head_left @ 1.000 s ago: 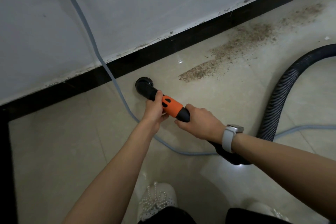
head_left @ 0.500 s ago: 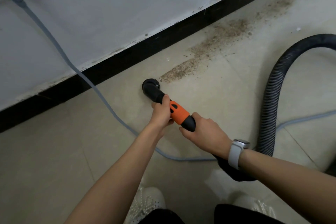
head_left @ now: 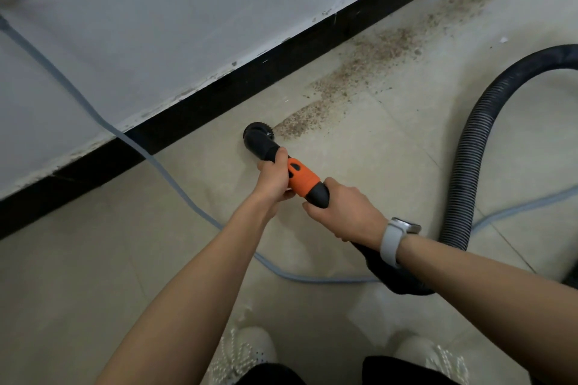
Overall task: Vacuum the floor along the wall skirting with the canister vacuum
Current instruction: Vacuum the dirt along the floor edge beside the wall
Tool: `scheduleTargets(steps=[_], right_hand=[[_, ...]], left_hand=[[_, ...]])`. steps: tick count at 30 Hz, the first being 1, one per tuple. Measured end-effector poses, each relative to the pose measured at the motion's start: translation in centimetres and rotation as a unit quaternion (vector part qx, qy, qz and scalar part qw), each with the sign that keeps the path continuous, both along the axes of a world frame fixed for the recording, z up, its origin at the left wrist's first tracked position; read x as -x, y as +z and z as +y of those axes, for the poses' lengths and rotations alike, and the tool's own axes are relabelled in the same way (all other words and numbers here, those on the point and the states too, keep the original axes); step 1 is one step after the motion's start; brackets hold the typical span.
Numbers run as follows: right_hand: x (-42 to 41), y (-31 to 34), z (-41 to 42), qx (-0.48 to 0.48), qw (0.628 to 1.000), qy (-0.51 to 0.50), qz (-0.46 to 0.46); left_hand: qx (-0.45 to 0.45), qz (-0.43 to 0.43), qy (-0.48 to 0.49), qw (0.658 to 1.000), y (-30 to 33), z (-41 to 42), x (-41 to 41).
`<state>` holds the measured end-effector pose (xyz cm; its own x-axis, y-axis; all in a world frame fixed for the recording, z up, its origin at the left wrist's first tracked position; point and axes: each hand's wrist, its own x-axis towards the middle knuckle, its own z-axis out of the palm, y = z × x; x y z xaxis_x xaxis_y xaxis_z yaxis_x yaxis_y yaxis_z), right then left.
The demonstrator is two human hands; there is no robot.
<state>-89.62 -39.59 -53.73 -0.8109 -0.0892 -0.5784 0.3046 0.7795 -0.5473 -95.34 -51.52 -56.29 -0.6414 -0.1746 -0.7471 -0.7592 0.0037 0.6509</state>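
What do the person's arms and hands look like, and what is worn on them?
Both forearms are bare, with no sleeves and no gloves. The left hand wears nothing. By the right hand, the wrist carries a pale grey smartwatch with a rounded silver case.

I am gripping the black nozzle tube with my left hand (head_left: pixel 272 180), just ahead of the orange collar (head_left: pixel 302 179). My right hand (head_left: pixel 345 212) is wrapping the black handle behind it. The round brush head (head_left: pixel 257 134) is sitting on the beige tile floor (head_left: pixel 93 275), touching the near end of a brown dirt trail (head_left: pixel 359 78) running toward 1 o'clock along the black skirting (head_left: pixel 219 97). The ribbed hose (head_left: pixel 469 166) is looping at 3 o'clock. A grey cable (head_left: pixel 175 184) is crossing the floor from 10 o'clock.
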Motion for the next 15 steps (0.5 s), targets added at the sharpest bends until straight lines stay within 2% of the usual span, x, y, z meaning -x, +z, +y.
scheduleTargets(steps=[8, 15], right_hand=[[-2.4, 0.0, -0.9, 0.006, 0.998, 0.062, -0.019], [2.0, -0.4, -5.6, 0.001, 0.989, 0.146, 0.022]], left_hand=[[0.001, -0.022, 0.046, 0.999, -1.2, -2.2, -3.7], [-0.001, -0.007, 0.133, 0.991, -0.8, -6.9, -1.0]])
